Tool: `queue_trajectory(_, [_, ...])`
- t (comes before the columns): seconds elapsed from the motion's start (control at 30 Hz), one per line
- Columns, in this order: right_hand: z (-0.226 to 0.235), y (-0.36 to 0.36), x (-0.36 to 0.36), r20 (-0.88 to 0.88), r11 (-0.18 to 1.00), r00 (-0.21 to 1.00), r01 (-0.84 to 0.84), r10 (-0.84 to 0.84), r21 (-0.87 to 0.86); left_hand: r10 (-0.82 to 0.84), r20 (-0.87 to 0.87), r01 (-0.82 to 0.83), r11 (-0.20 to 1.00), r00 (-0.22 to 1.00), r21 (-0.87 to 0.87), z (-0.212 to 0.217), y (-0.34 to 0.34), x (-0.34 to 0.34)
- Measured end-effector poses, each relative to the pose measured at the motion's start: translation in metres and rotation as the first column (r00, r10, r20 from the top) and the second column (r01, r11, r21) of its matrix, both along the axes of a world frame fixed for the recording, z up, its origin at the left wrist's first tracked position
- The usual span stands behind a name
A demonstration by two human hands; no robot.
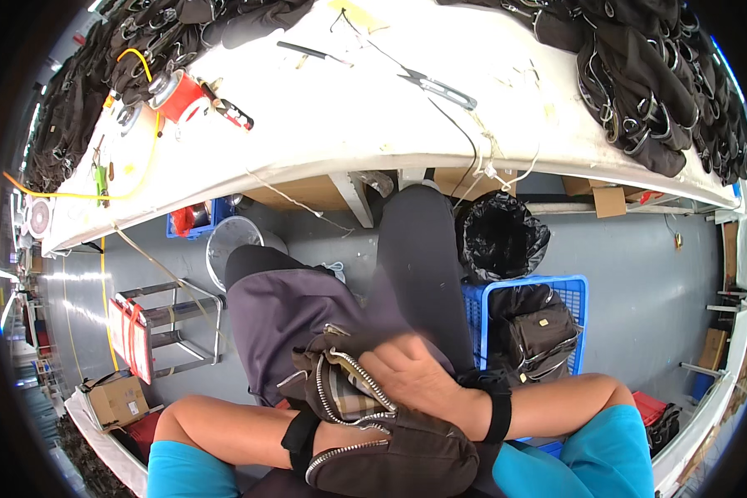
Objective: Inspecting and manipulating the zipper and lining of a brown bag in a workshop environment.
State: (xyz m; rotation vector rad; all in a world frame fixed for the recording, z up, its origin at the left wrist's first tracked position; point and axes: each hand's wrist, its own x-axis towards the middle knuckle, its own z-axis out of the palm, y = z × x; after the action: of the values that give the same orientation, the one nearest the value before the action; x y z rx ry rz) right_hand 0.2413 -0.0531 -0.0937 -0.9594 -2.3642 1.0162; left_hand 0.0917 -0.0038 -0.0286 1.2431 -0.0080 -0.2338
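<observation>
A dark brown fabric bag (432, 452) lies across my lap, its metal-toothed zipper (363, 378) undone. Through the gap shows a plaid lining (349, 394). My left hand (344, 436) reaches in at the bag's lower opening; only its back near the wrist shows, and the fingers are hidden by the fabric. On the bag's right edge, beside the zipper, my right hand (413, 373) has its fingers bent and closed on the cloth, with slight blur at the fingertips. Both wrists wear black bands.
On the white table (307, 108) ahead lie thread snips (440, 88), a dark pen-like tool (314, 54) and heaps of dark bags (639, 83). A blue basket (580, 319) with brown bags stands at my right, beside a black-lined bin (502, 236). A metal-framed stool (174, 324) is at left.
</observation>
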Motion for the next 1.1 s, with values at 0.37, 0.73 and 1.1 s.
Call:
queue_trajectory(0.37, [0.036, 0.027, 0.088, -0.502, 0.927, 0.849, -0.041, -0.164, -0.372, -0.031, -0.001, 0.031, 0.998, 1.0, -0.056, -0.009, -0.012, -0.014])
queue_trajectory(0.73, [0.104, 0.004, 0.098, -0.234, 0.998, 0.971, -0.047, 0.036, -0.042, -0.082, -0.015, 0.08, 0.992, 0.997, -0.097, -0.014, -0.018, -0.016])
queue_trajectory(1.1, [0.076, 0.011, 0.087, -0.483, 0.983, 0.875, -0.064, -0.028, -0.174, -0.09, -0.045, 0.083, 0.989, 0.995, -0.125, -0.016, -0.019, -0.019])
